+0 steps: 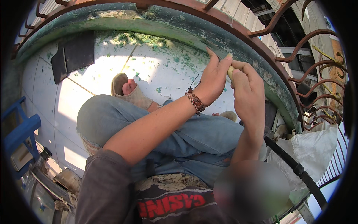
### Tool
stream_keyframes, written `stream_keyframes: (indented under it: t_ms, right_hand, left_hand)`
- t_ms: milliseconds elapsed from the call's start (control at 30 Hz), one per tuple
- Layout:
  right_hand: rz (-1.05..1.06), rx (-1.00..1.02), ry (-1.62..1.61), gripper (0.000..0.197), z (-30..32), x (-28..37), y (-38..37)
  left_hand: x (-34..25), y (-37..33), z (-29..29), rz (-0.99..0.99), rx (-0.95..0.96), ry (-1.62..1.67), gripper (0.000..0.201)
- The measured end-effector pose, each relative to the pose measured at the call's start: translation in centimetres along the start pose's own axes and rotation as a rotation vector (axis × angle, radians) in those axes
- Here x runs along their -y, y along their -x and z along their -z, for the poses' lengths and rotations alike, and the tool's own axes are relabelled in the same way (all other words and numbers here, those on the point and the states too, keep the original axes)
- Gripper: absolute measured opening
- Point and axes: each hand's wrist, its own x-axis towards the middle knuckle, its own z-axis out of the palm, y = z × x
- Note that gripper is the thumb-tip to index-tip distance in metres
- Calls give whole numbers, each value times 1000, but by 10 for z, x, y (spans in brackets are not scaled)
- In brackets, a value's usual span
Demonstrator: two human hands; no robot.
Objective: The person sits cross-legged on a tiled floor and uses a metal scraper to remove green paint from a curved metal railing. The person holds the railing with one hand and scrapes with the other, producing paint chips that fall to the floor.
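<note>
My right hand (248, 84) is closed round a tool with a short pale yellow handle (230, 71); its working end is hidden by my hands. Close against it on the left is my left hand (213, 80), its index finger stretched toward the wall and its thumb apart, touching the tool or my right fingers. I cannot see anything held in it. Both hands are at the low curved wall (179, 28), whose green paint is worn and patchy. Green paint flakes (149, 41) lie scattered along its foot on the white tiled floor (71, 108).
Rusty curled railings (276, 59) run along the wall top. A dark flat panel (76, 56) lies at the far left. Near the left edge stands a blue plastic stool (24, 134). At right are a white sack (313, 153) and a black pipe (294, 166). My bent legs sit below my hands.
</note>
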Motion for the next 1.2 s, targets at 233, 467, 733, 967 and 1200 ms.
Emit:
stream_keyframes:
  t_ms: [233,467,733,967,1200]
  right_hand:
    - [-14,34,60,36,-14,-2,-5]
    - [23,18,101,34,-26,-15,-7]
    - [-14,54,136,38,-34,-23,-11]
    - [27,48,92,37,-29,-26,-9]
    - [7,59,76,38,-34,-43,-20]
  left_hand:
    - [6,-2,5,30,-120,-12,53]
    - [20,-10,22,24,-130,-51,42]
    - [25,-14,36,85,-82,-28,38]
    - [16,-9,29,140,-62,-99,50]
    - [21,-17,31,176,-178,-178,40]
